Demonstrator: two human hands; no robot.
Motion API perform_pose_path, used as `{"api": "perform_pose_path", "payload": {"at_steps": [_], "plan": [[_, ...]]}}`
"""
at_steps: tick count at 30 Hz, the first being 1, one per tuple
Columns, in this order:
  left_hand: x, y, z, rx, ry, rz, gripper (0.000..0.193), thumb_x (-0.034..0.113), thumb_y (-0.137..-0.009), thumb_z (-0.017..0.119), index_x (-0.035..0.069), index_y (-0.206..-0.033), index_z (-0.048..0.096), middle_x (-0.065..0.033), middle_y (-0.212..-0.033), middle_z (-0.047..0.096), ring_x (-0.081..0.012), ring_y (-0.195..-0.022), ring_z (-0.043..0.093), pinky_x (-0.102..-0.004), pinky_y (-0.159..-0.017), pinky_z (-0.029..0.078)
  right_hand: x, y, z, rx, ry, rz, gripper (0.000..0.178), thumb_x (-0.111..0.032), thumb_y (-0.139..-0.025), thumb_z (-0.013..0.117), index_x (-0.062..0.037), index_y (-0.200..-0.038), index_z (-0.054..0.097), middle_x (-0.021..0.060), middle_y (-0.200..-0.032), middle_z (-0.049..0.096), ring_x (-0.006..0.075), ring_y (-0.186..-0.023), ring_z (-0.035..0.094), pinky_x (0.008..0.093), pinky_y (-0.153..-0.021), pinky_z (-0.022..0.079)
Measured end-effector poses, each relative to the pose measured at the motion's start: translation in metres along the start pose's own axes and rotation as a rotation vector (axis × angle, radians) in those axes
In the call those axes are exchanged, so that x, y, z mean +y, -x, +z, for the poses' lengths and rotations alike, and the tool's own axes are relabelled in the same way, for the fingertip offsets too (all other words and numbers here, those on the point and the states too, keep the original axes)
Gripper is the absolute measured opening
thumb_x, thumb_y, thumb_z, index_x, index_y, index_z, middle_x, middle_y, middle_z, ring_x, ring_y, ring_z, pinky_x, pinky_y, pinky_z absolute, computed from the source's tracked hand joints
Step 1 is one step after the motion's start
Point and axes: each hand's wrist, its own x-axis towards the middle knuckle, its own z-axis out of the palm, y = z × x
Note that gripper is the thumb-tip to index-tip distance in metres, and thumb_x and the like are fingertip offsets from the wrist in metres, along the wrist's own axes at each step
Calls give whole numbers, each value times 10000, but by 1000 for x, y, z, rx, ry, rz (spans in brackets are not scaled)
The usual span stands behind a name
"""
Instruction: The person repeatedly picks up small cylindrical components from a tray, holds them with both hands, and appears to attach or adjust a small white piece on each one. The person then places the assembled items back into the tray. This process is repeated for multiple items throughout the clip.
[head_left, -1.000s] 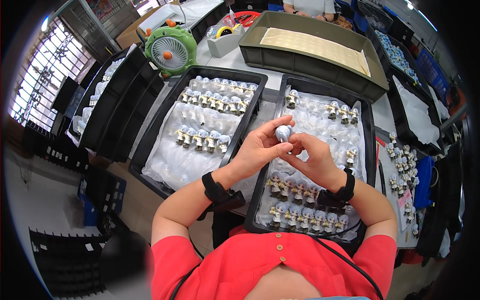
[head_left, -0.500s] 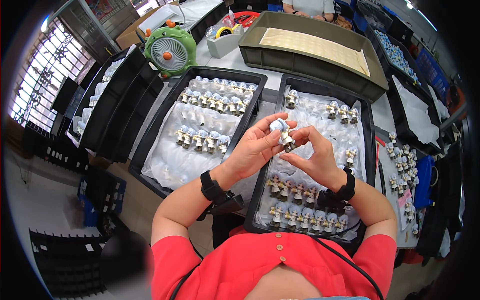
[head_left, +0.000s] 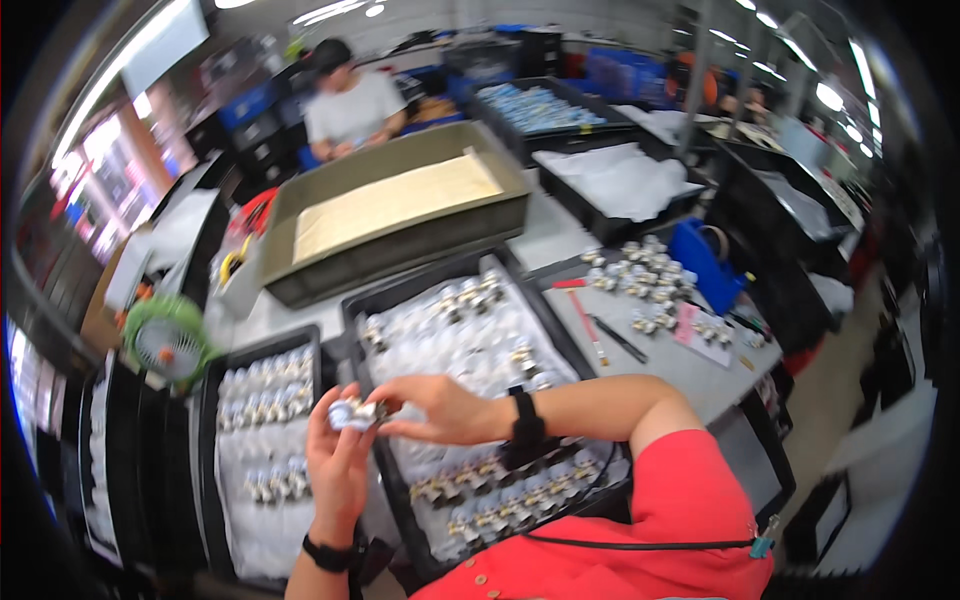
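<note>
Between my two hands is a small figurine point(head_left: 352, 413) with pale blue hair, a white outfit and dark feet, tilted on its side. My left hand point(head_left: 338, 460) grips it around the head and body. At the dark-footed end, the thumb and fingers of my right hand point(head_left: 445, 408) pinch it. Below them lies a black tray point(head_left: 420, 283) lined with white plastic, holding rows of similar figurines point(head_left: 520, 500). Another black tray point(head_left: 212, 440) with more figurine rows sits to the left.
An olive bin point(head_left: 400, 248) stands behind the trays. On the table at right lie a heap of loose figurines point(head_left: 645, 272), a blue container point(head_left: 710, 265), a black pen-like tool point(head_left: 618, 338) and pink paper point(head_left: 700, 335). A green fan point(head_left: 165, 340) stands left; a person point(head_left: 352, 108) sits beyond.
My view has swung right and up, showing more of the right side table and the room. The figurine has turned from upright to sideways, and my right fingers have closed on its foot end.
</note>
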Motion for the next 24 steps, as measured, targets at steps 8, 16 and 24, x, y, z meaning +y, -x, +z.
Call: {"api": "perform_pose_path", "payload": {"at_steps": [8,16,24], "plan": [[-7,-8,10,8,-141,65,492,9,-883,545,12,-1343,370,-122,-1319,464,-194,-1130,517,-303,-935,447,3,10,-4,19,-31,110,287,-203,-856,629,-8,-1059,569,127,-925,633,234,-841,630,324,-744,494],[7,0,9,105,-257,56,478,-13,-848,548,-5,-1310,425,-39,-1069,552,-99,-930,530,-232,-783,435,0,6,8,-104,-149,176,269,-248,-872,589,-23,-1020,598,154,-872,648,262,-830,639,343,-729,493],[87,-21,-62,119,-554,143,454,33,-801,623,2,-1227,467,-74,-1038,593,-120,-905,567,-250,-774,452,-6,9,-7,-145,12,130,169,-60,-847,607,-6,-1004,636,98,-872,661,151,-766,626,266,-697,491]]}}
